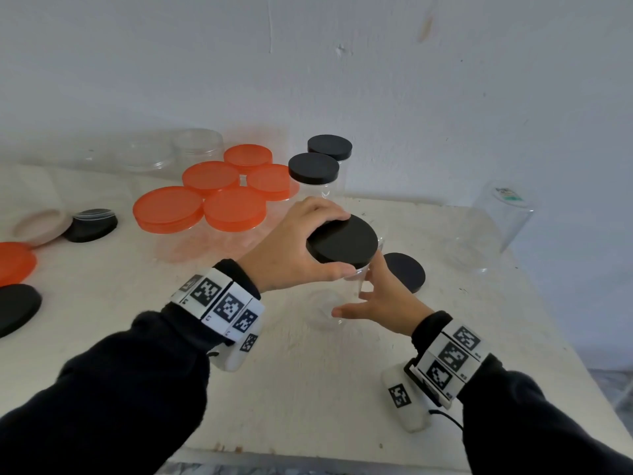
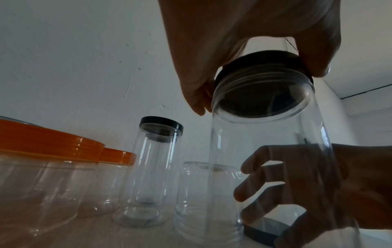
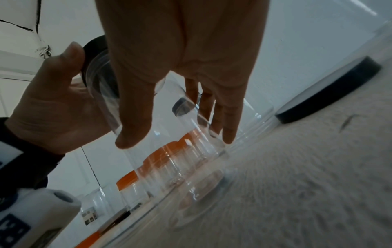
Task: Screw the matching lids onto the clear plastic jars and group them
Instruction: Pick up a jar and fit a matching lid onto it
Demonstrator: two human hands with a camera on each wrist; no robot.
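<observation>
A tall clear jar (image 1: 356, 281) stands upright on the white table (image 1: 308, 389), near its middle. A black lid (image 1: 342, 240) sits on the jar's mouth, and my left hand (image 1: 298, 241) grips the lid's rim from above between thumb and fingers. In the left wrist view the lid (image 2: 265, 57) looks slightly tilted over the jar's threads (image 2: 263, 80). My right hand (image 1: 376, 296) is at the jar's lower right side. Its fingers (image 3: 229, 132) are straight and spread, with the thumb in front of the jar (image 3: 169, 151). Whether it touches the jar is unclear.
Two black-lidded jars (image 1: 313, 173) and several orange-lidded jars (image 1: 222, 190) are grouped at the back. A loose black lid (image 1: 404, 270) lies just right of my hands. More loose lids (image 1: 90, 225) lie at far left. Open clear jars (image 1: 503, 217) stand at right.
</observation>
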